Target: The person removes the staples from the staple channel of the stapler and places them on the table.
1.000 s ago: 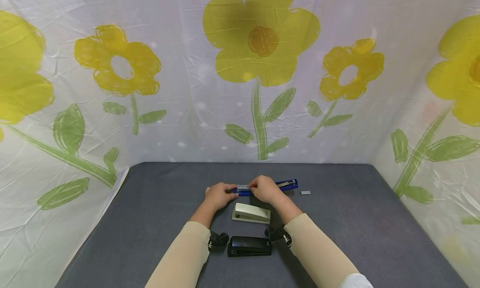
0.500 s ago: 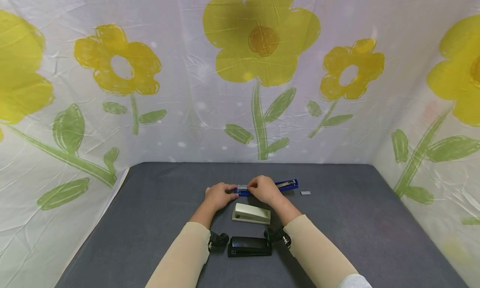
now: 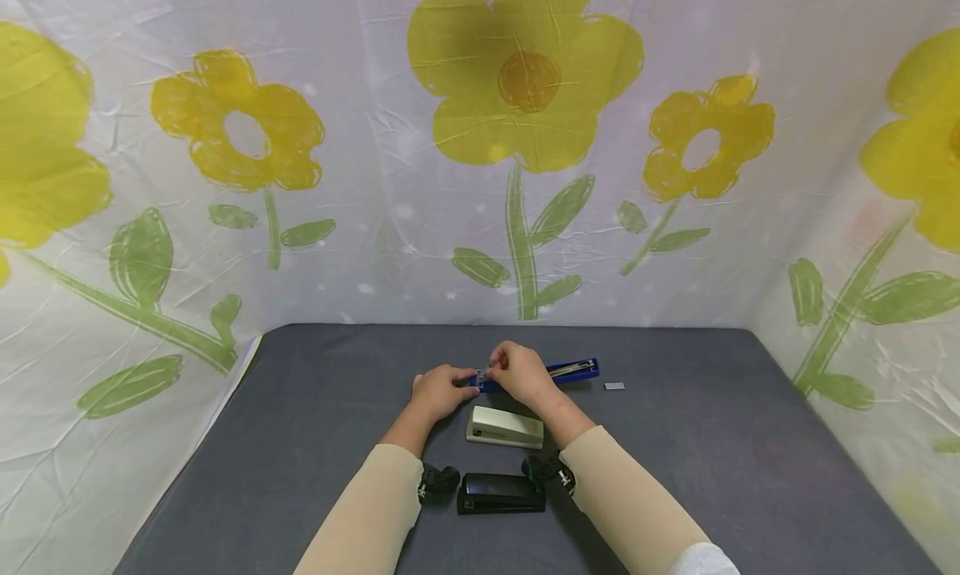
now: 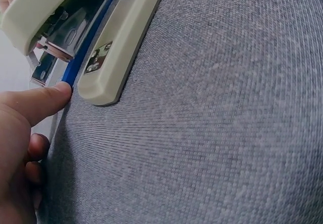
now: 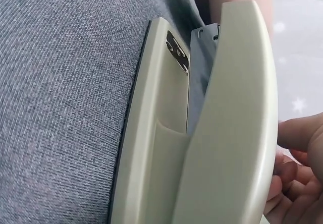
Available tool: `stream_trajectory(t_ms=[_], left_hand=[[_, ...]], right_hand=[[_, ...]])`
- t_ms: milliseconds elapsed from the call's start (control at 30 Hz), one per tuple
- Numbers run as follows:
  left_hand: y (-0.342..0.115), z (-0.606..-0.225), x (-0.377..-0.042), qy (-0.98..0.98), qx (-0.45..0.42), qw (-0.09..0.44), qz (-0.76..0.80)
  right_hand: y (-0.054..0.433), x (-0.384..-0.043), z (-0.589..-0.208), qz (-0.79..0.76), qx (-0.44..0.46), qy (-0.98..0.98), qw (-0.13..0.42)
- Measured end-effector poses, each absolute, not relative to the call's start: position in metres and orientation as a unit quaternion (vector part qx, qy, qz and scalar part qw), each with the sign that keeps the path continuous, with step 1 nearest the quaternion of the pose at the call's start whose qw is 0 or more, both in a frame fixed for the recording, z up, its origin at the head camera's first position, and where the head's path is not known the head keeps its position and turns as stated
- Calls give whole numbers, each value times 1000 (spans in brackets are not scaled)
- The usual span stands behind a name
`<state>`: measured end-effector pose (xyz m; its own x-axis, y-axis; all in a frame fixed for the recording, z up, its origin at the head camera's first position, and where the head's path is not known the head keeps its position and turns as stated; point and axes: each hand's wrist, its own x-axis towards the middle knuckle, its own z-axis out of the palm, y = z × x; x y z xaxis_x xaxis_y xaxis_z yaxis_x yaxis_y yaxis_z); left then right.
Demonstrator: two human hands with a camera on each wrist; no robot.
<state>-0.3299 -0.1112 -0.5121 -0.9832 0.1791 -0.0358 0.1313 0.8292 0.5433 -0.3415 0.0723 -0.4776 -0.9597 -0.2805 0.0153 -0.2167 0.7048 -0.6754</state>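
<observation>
A blue stapler lies opened out at the far middle of the table in the head view. My left hand holds its left end between thumb and fingers; in the left wrist view the thumb is on the blue edge. My right hand bends over the stapler's middle, fingertips together at a small silvery strip of staples. In the right wrist view its curled fingers show behind a cream stapler, which hides the fingertips. That cream stapler stands between the forearms.
A black stapler lies nearer me, between the two wrist cameras. A small grey strip lies right of the blue stapler. The dark grey table ends at a flower-printed cloth behind and at the sides.
My right hand has risen slightly and shifted a little left along the blue stapler. The bright strip at its fingertips now shows darker. The left hand keeps its hold.
</observation>
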Motion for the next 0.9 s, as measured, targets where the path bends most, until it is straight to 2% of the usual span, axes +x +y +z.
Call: stream_trajectory(t_ms=[533,900], left_hand=[[-110,-515,-329,954,79,45,286],[-111,-513,-330,956,76,49,279]], right_hand=[[73,-340,-471,-312,-170,934,35],[79,-335,-454,-341,-135,930,30]])
